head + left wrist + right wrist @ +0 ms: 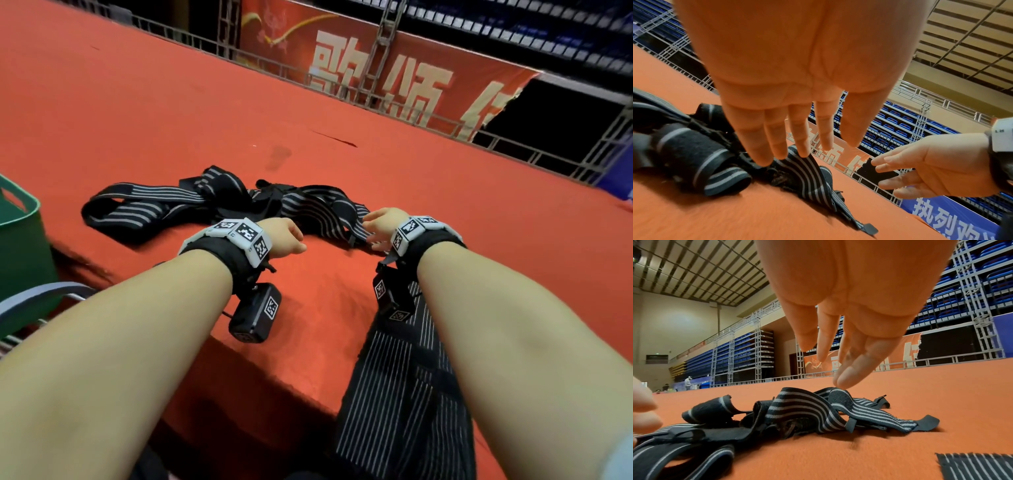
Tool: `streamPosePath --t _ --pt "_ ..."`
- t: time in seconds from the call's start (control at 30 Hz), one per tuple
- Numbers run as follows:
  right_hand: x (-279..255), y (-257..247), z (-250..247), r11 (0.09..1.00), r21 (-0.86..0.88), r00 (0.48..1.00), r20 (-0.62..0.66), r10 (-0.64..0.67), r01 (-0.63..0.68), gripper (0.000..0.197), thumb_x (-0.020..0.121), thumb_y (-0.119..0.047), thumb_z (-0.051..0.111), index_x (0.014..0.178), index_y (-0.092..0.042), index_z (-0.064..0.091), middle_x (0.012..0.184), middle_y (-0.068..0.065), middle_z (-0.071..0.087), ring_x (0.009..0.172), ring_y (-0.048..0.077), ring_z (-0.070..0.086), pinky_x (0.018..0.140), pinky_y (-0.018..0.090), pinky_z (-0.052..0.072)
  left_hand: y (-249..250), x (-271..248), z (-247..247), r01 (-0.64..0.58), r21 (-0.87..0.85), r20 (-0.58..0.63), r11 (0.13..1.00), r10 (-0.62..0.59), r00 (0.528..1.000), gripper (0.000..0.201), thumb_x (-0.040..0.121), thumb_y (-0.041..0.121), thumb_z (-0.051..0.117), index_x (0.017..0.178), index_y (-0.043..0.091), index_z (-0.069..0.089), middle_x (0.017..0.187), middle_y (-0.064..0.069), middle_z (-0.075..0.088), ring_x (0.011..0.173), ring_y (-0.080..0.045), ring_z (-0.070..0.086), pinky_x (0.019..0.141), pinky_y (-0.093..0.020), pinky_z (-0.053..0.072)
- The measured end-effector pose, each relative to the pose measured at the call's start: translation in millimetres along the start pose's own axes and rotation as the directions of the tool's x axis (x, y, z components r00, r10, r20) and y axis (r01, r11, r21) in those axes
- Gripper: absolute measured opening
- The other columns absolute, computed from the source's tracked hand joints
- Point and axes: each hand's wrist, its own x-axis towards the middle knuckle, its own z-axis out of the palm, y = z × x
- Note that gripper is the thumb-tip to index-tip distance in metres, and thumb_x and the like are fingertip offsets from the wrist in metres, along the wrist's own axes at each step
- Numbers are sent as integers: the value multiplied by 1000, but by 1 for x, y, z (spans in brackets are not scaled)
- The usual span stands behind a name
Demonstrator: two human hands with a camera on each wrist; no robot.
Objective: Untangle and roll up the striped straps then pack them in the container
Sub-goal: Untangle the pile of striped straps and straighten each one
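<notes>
A tangle of black straps with grey stripes [219,202] lies on the red carpeted platform [137,113]. Both hands hover just short of it. My left hand [286,236] is open above the middle of the pile, its straight fingers [777,142] pointing down at the straps [719,164] without holding them. My right hand [380,228] is open at the pile's right end, its fingertips [846,378] just above a raised loop of strap [803,404]. A further striped strap [394,377] hangs over the platform's near edge under my right forearm.
A green container [20,240] stands at the left, off the platform's near edge, with a grey chair arm [37,298] below it. Metal railings and a red banner [376,75] border the far side. A dark tear [334,137] marks the carpet beyond the straps.
</notes>
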Motion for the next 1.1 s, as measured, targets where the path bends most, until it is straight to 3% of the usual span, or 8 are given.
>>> streamPosePath --t 0.07,0.17,0.3,0.53,0.67,0.87,1.0,1.1 --pt "11 -4 0 999 -26 999 -33 -20 20 22 96 -11 48 116 -14 59 82 6 59 83 26 59 77 43 53 1 16 -3 -7 10 -4 1000 7 1000 36 92 27 56 126 14 55 131 -5 54 117 -24 54 91 -28 41" --pt "37 -7 -1 994 -93 998 -39 -55 51 27 94 -9 50 119 -5 60 73 -2 53 92 26 58 92 41 49 2 43 -6 -23 31 -23 999 23 999 38 92 26 56 128 14 54 133 -5 53 118 -21 53 93 -27 39" --pt "78 -6 -2 999 -40 1000 25 -19 20 38 93 -7 52 130 -5 52 104 7 54 95 19 50 90 32 46 -3 79 -8 -19 50 -13 999 19 1000 40 92 27 56 130 14 53 134 -6 53 117 -22 54 91 -27 40" --pt "152 8 27 972 -236 997 72 -7 24 37 93 -7 52 130 -7 53 132 11 54 96 16 48 91 26 42 -31 130 -3 49 35 -20 998 -48 999 36 91 26 57 126 15 55 134 -3 53 118 -19 52 90 -23 37" --pt "177 21 45 949 -314 996 91 24 6 37 92 -9 52 129 -7 54 136 13 51 124 26 49 94 27 41 -43 147 5 64 63 8 996 -65 998 31 91 26 56 121 17 58 127 -2 57 115 -18 54 89 -23 38" --pt "192 36 66 886 -464 991 128 38 26 42 95 -9 47 136 -3 44 142 19 41 131 29 41 98 26 37 -53 160 10 55 81 63 995 -60 996 22 91 26 56 111 20 62 99 3 59 93 -12 55 86 -25 42" --pt "194 32 68 813 -583 1000 -5 -29 21 47 96 -8 40 142 -2 33 157 16 3 135 37 33 107 38 32 -54 159 7 50 67 69 996 -54 996 19 91 28 56 109 22 61 99 5 58 90 -10 54 88 -26 43" --pt "189 22 50 882 -471 987 -130 -97 24 47 95 -1 38 141 1 32 156 12 12 138 28 28 105 29 27 -52 151 5 50 67 81 996 -56 995 23 91 28 56 112 21 61 107 3 60 98 -13 57 89 -25 42"
